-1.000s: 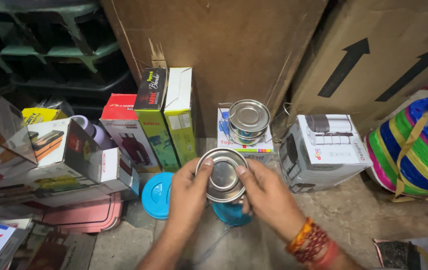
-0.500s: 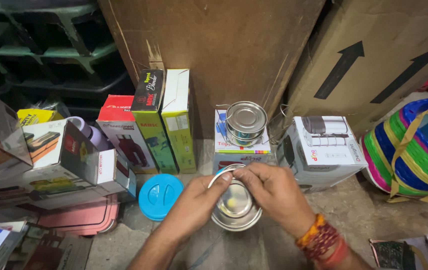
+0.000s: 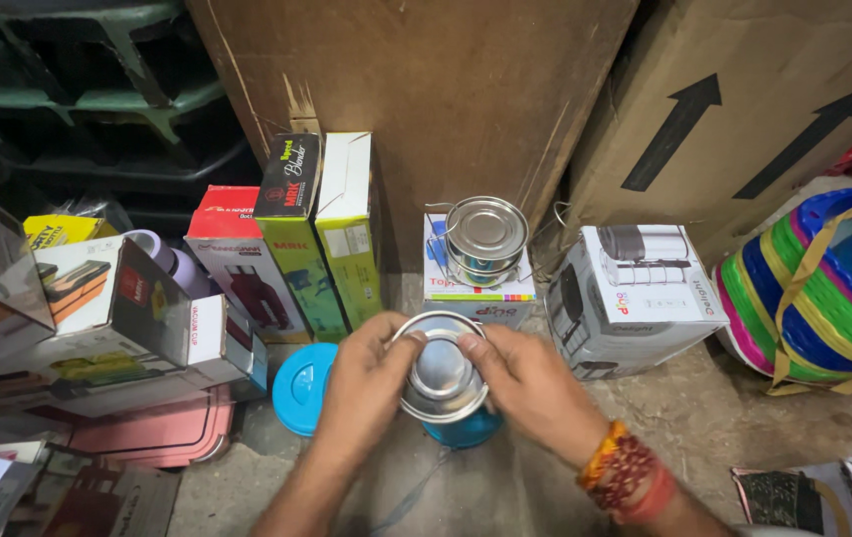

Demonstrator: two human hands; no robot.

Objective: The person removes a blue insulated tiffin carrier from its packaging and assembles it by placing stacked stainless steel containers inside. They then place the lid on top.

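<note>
Both hands grip one round steel bowl (image 3: pixel 443 369) by its rim, low in the middle of the view, its open mouth facing up at me. My left hand (image 3: pixel 366 386) holds the left side and my right hand (image 3: pixel 527 383), with beaded bands on the wrist, holds the right side. Directly under the bowl sits a blue round container (image 3: pixel 464 429), mostly hidden. A blue round lid (image 3: pixel 298 389) lies on the floor just left of my left hand. Behind the bowl, a steel stacked tiffin carrier (image 3: pixel 485 239) stands on a small printed box (image 3: pixel 474 288).
Product boxes crowd the left side, with a green upright box (image 3: pixel 348 234) and a red one (image 3: pixel 237 259). A white box (image 3: pixel 625 293) sits at right, beside stacked coloured plastic baskets (image 3: pixel 819 288). Large cardboard cartons (image 3: pixel 426 89) stand behind. A pink tray (image 3: pixel 152 438) lies lower left.
The steel bowl has been turned in my hands from a tilted, face-on pose to sit lower over the blue container. Both hands stayed on its rim.
</note>
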